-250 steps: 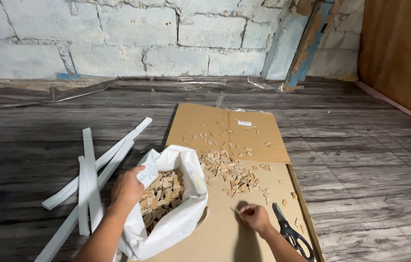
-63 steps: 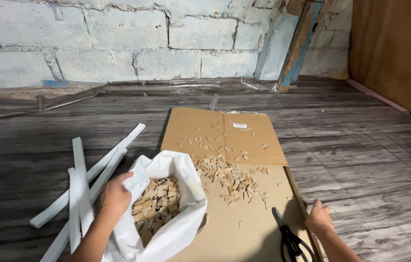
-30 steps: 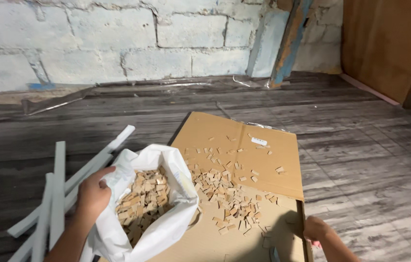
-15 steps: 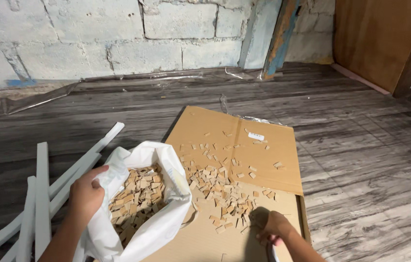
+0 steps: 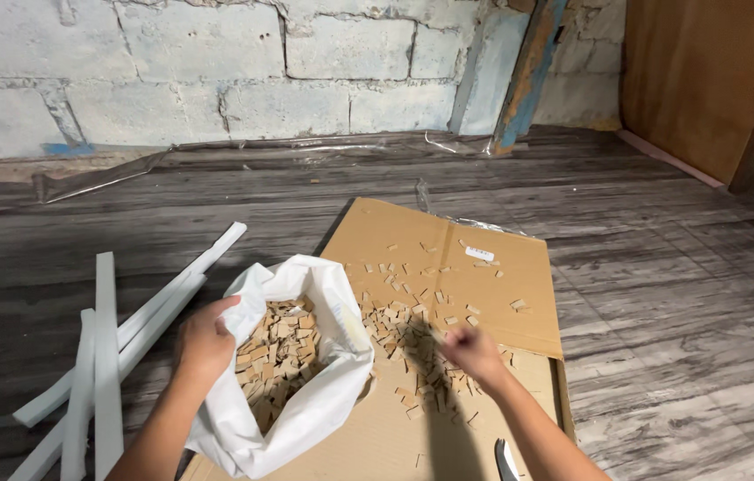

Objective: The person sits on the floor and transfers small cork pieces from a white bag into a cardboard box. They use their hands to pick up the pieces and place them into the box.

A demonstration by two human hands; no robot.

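We note white strips (image 5: 105,356) lying on the floor (image 5: 680,294), just left of the left hand (image 5: 205,338). That hand is closed on the rim of a white bag (image 5: 314,401), holding it open; cardboard pieces (image 5: 274,352) fill the bag directly right of it. Our right hand (image 5: 475,354) hovers low over loose scraps (image 5: 403,334) on the cardboard sheet (image 5: 484,285), blurred; we cannot tell its grip. A scissors tip (image 5: 506,461) shows below it.
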